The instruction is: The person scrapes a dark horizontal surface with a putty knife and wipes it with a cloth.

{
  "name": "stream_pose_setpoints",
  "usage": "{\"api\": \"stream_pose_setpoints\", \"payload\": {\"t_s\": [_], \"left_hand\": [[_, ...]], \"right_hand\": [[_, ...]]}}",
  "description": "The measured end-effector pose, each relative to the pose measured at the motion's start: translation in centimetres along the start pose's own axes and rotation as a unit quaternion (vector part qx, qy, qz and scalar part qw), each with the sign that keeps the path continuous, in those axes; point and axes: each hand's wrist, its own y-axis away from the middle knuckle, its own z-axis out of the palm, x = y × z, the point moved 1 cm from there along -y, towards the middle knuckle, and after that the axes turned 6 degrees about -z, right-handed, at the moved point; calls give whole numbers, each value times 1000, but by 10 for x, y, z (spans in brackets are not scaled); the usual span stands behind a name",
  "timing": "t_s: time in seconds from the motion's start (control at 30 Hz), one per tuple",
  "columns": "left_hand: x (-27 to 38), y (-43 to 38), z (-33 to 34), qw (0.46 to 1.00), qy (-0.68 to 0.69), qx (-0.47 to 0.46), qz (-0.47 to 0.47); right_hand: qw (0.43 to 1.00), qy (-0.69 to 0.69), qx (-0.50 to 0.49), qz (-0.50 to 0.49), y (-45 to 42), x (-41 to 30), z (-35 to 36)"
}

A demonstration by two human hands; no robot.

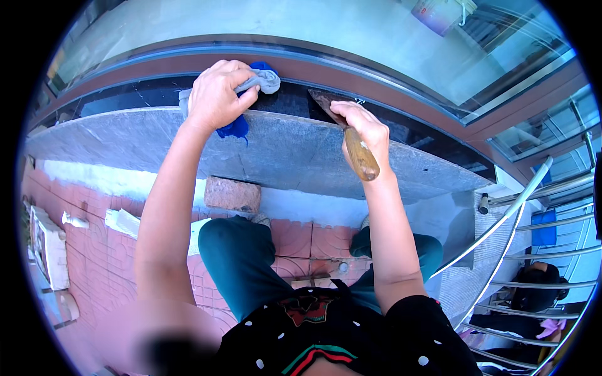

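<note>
My left hand (218, 91) grips a bunched grey cloth (265, 82) over the dark polished ledge (287, 101) below the window. Blue cloth (235, 128) shows under that hand and hangs over the ledge's front edge. To the right, my right hand (364, 127) is closed on a scraper with a worn wooden handle (361, 157). Its dark, pointed blade (322, 101) lies low at the ledge, near a few white flecks (360, 100). Whether the blade touches the stone I cannot tell.
Glass panes in a brown frame (320, 70) rise behind the ledge. Below stand a grey stone panel (291, 145) and a brick (232, 194) on red paving (291, 237). At right runs a metal railing (508, 211); a person (536, 291) sits beyond it. A bucket (442, 14) appears at the glass.
</note>
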Motion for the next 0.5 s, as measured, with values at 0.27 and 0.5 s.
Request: {"api": "stream_pose_setpoints", "payload": {"t_s": [0.27, 0.5], "left_hand": [[0, 1, -1, 1000, -5, 5, -8], [-1, 6, -7, 1000, -14, -3, -13]], "right_hand": [[1000, -24, -2, 4, 1, -4, -5], [1000, 3, -15, -9, 9, -25, -7]]}}
